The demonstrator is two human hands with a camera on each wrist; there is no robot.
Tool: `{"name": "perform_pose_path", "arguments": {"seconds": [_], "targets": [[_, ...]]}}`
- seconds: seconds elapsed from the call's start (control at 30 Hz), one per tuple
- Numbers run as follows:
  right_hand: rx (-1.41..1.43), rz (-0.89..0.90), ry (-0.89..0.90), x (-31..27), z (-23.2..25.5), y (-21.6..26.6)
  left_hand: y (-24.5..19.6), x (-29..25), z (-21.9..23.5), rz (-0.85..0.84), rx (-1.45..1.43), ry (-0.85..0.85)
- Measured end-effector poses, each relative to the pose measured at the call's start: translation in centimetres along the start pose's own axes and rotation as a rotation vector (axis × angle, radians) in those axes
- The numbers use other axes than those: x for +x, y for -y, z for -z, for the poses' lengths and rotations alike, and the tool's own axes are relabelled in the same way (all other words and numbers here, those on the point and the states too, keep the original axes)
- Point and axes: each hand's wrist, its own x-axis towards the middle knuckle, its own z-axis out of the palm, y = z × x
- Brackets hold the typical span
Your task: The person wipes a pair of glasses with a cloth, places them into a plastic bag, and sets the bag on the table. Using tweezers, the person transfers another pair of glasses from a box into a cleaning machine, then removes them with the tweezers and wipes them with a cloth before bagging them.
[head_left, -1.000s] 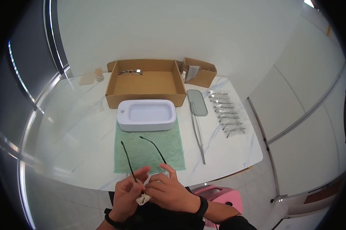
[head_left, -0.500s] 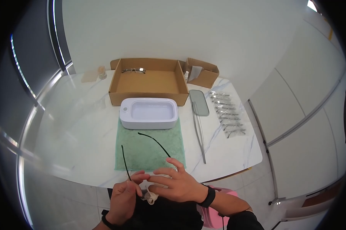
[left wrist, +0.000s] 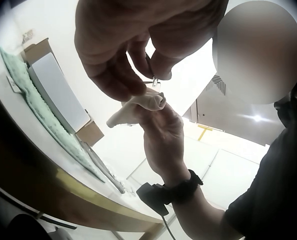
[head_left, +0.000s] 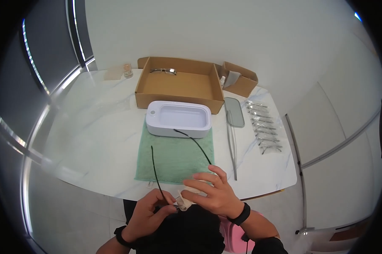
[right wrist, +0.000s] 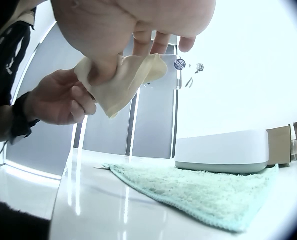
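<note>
Black wristbands [head_left: 240, 213], dark top [head_left: 186, 233], bare forearms.

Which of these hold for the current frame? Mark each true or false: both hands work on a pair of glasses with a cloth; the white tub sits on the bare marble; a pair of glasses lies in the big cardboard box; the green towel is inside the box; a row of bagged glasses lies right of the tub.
1. The left hand and right hand hold black glasses and a cream cloth. True.
2. The white tub sits on bare marble. False: it rests on the far edge of the green towel.
3. Glasses lie in the big cardboard box. True.
4. The towel is inside the box. False: it is spread on the table.
5. Bagged glasses lie in a row right of the tub. True.
</note>
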Motion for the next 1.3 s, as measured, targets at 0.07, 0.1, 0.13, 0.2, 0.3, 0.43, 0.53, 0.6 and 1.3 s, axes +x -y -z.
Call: {"name": "perform_pose_path", "arguments": {"seconds": [0.07,0.1,0.13,0.2,0.3,0.43,0.53,0.6,1.3], "targets": [[0.061,-0.012,-0.024,0.0,-0.2,0.1,0.0,-0.1,0.2,0.016,0.019,-0.031],[0.102,-0.040,-0.038,0.0,-0.3,0.1,0.0,-0.1,0.3,0.019,0.023,-0.045],[0.113,-0.036,-0.037,0.0,-0.2,0.2,-0.2,-0.1,0.4,-0.058,0.166,-0.070],[0.118,-0.057,-0.086,0.0,0.2,0.3,-0.3,0.3,0.4,-0.124,0.305,-0.096],[0.232,-0.137,-0.289,-0.2,0.4,0.4,-0.1,0.8,0.5,-0.245,0.341,-0.217],[0.996,-0.733,-0.597,-2.2,-0.7,1.1,0.0,1.3,1.2,-0.352,0.493,-0.245],[1.643,-0.848,-0.789,-3.1,-2.0,0.8,0.5,1.4,1.2,-0.418,0.576,-0.275],[1.864,-0.821,-0.805,-3.6,-2.8,0.6,0.6,1.5,1.1,-0.448,0.612,-0.286],[1.831,-0.995,-0.661,1.4,-3.7,3.9,0.8,1.3,-0.6,-0.446,0.803,-0.053]]}}
